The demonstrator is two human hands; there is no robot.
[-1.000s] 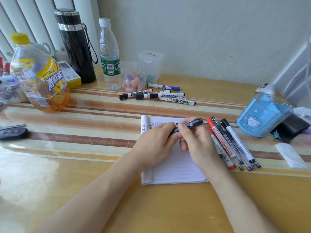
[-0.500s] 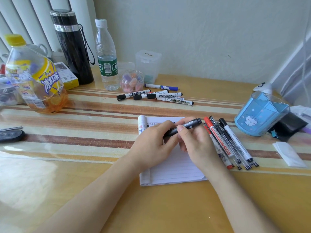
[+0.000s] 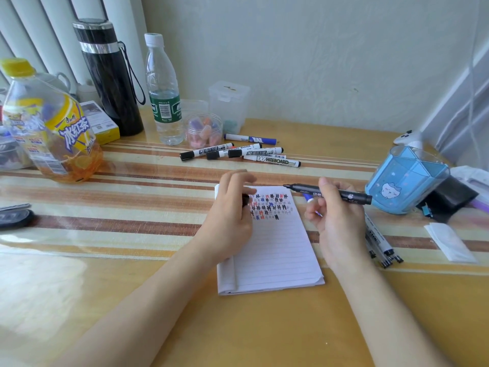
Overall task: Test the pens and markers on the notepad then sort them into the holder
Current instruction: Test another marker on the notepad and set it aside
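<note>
Off now is the cap [image 3: 245, 201]: left hand [image 3: 230, 215] pinches it, right hand [image 3: 336, 221] grips the marker [image 3: 352, 196]. Straying off the notepad [image 3: 277, 255], its bare tip could stain the bench [image 3: 158, 300].

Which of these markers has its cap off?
The black marker in the right hand: its tip is bare, while the whiteboard markers beyond the notepad are capped.

I get a bright, even daylight feed, with the light coming from the blinds [image 3: 39, 27] at upper left. A pale glare patch sits on the glossy desk [image 3: 42, 276] at lower left. Shadows under the arms are soft and faint. The fingers of the left hand [image 3: 230, 218] smear with motion blur. The wide lens bends the blinds and the curtain [image 3: 465, 96] at the edges.
</note>
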